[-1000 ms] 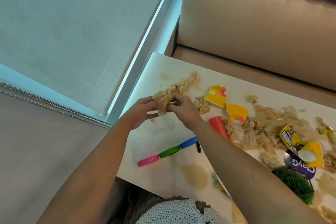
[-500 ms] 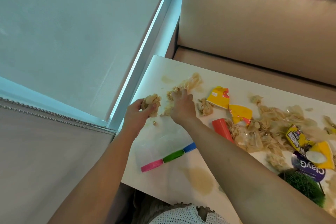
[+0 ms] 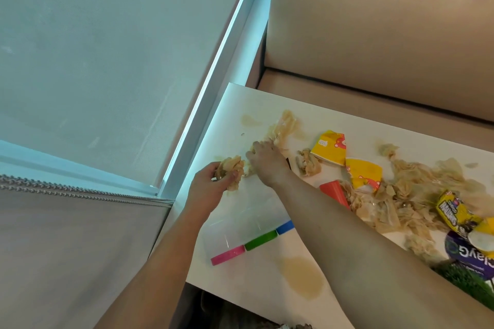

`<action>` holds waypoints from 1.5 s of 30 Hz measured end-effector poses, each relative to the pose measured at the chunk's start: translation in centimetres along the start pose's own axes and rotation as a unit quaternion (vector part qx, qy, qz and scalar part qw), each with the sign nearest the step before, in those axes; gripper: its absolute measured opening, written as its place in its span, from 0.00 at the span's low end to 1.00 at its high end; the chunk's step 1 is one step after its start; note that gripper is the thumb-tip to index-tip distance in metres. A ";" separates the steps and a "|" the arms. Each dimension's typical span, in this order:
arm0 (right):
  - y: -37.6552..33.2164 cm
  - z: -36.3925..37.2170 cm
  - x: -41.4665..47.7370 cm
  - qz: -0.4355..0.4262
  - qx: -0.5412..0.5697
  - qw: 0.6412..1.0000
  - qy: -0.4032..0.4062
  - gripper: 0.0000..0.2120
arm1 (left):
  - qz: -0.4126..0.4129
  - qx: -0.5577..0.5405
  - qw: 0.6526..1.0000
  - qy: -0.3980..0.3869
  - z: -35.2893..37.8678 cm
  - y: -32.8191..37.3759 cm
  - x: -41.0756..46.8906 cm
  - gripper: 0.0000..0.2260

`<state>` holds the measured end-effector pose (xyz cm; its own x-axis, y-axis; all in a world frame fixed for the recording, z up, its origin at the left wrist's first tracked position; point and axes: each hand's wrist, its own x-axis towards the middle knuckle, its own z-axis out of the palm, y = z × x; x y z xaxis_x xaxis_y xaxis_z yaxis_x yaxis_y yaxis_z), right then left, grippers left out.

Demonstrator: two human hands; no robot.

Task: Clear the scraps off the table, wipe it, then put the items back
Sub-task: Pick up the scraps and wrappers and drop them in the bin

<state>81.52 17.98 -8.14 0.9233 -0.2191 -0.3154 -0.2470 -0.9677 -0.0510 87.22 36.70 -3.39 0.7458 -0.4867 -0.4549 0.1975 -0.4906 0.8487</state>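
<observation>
One soggy wad point(image 3: 232, 171) in left hand point(image 3: 209, 189).

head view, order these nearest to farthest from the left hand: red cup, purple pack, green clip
1. green clip: just toward the person from the left hand.
2. red cup: off to its right.
3. purple pack: far right, clearly the farthest.

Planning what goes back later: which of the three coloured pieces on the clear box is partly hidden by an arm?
The blue piece, at the row's right end: the right forearm covers part of it. The green piece and pink piece show whole.
</observation>
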 end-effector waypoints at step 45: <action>10.3 -14.2 -28.0 -0.114 0.484 0.829 0.254 0.10 | 0.080 -0.164 0.950 0.254 15.2 2.8 -25.7 0.10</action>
<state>57.32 12.41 13.61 0.9225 -0.3061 0.2353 0.0589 -0.4907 -0.8693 58.98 36.83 6.57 0.9772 -0.0845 -0.1948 0.1811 -0.1473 0.9724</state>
